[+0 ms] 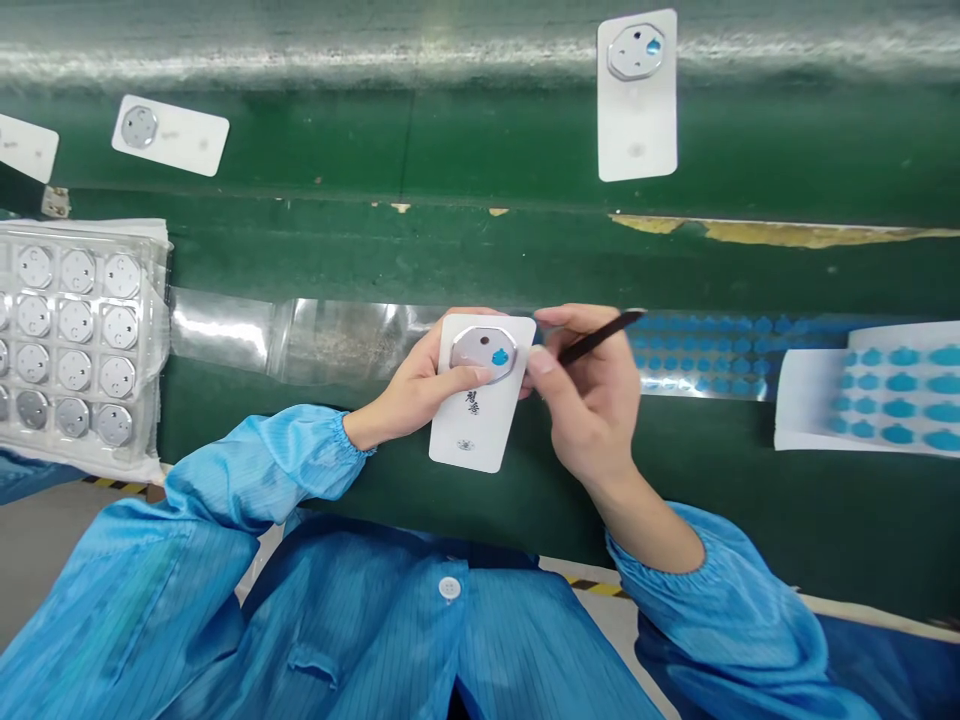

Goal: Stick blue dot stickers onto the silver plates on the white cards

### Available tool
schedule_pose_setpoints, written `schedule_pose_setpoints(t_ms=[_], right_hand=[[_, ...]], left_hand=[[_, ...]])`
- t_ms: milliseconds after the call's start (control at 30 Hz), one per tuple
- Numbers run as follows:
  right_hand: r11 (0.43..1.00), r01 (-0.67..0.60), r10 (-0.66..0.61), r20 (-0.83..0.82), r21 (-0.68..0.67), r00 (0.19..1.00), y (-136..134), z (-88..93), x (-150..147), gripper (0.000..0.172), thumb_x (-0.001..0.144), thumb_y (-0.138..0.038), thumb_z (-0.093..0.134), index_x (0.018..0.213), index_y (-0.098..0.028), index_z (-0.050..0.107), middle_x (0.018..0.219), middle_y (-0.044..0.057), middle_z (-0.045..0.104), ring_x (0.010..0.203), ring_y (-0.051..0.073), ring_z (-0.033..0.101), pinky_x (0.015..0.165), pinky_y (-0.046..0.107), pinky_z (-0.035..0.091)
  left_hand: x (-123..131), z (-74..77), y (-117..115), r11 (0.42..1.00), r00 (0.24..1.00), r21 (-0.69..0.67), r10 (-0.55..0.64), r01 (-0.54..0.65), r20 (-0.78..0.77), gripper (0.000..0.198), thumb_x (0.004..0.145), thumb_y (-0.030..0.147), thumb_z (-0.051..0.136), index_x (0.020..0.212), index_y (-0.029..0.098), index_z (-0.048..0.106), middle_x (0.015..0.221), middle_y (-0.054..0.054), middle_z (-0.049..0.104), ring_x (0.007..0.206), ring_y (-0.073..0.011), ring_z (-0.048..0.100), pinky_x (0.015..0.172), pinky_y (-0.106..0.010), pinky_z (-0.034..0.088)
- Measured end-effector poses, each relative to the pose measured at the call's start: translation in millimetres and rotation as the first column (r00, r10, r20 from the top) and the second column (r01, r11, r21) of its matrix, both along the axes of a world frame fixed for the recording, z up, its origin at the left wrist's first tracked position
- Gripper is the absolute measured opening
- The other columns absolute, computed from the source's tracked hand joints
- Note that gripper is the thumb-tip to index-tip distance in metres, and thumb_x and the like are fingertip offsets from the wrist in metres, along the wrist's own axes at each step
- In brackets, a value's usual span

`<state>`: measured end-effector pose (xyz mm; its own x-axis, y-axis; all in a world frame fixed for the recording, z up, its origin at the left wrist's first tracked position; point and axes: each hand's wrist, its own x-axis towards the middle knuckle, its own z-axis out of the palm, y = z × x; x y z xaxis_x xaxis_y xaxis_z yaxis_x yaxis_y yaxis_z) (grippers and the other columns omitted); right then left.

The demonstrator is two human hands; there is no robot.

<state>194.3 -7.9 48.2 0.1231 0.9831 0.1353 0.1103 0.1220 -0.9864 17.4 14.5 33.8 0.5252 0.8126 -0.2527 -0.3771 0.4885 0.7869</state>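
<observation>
A white rounded panel [480, 425] is held upright in my left hand [420, 390], with the thumb across its front. Set in the panel's upper part is a silver octagonal plate [469, 345] with a small blue film piece [500, 356] on its right side. Dark printed characters run below the plate. My right hand [592, 390] is closed around a slim black tool [600, 337], which points up and to the right. Its thumb and fingertips are at the panel's right edge; whether they pinch the edge is unclear.
On the left stands a clear tray [56, 345] of silver round plates. Clear plastic strips [225, 325] lie across the green table, leading to blue stickers [697, 350] and white sticker sheets [810, 400] at right. More white panels [637, 130] lie at the back.
</observation>
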Motion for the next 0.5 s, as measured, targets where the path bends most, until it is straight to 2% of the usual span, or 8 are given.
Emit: schedule_pose_setpoints(t_ms=[67,133,333,500], right_hand=[[0.992,-0.091,0.093,0.017,-0.087,0.996,-2.9,0.8,0.2,0.029,0.093,-0.049,0.078,0.111,-0.029,0.068,0.094,0.003,0.052,0.079,0.02,0.051,0.064,0.034,0.049],[0.985,-0.129,0.132,0.015,-0.111,0.991,-4.3,1.1,-1.0,0.025,0.094,-0.048,0.077,0.104,-0.028,0.066,0.089,0.002,0.05,0.08,0.02,0.05,0.066,0.034,0.048],[0.99,-0.092,0.083,-0.085,-0.111,0.993,-6.0,3.0,-7.4,0.022,0.094,-0.043,0.077,0.092,-0.026,0.064,0.092,0.002,0.052,0.084,0.019,0.054,0.065,0.031,0.048],[0.99,-0.068,0.049,-0.148,-0.123,0.988,-7.6,2.1,-10.6,0.021,0.094,-0.04,0.077,0.091,-0.025,0.063,0.096,0.002,0.054,0.084,0.018,0.053,0.066,0.029,0.049]], left_hand=[[-0.7,0.0,-0.9,0.998,1.0,0.056,-0.01,0.011,-0.02,0.058,0.086,0.041,0.084,0.134,0.026,0.054,0.114,-0.007,0.074,0.099,-0.0256,0.075,0.079,-0.034,0.06],[-0.8,0.9,-1.8,0.996,0.999,0.078,-0.047,0.046,0.013,0.059,0.091,0.043,0.08,0.139,0.027,0.05,0.116,-0.009,0.074,0.104,-0.0271,0.074,0.083,-0.037,0.06],[-1.2,4.1,-4.8,0.989,0.996,0.119,-0.092,0.092,-0.003,0.062,0.094,0.048,0.076,0.144,0.029,0.045,0.121,-0.011,0.072,0.112,-0.0287,0.072,0.083,-0.036,0.06],[-2.1,4.2,-8.9,0.97,0.997,0.239,-0.033,0.049,-0.071,0.058,0.095,0.046,0.076,0.143,0.029,0.047,0.133,-0.011,0.066,0.11,-0.0256,0.069,0.081,-0.032,0.058]])
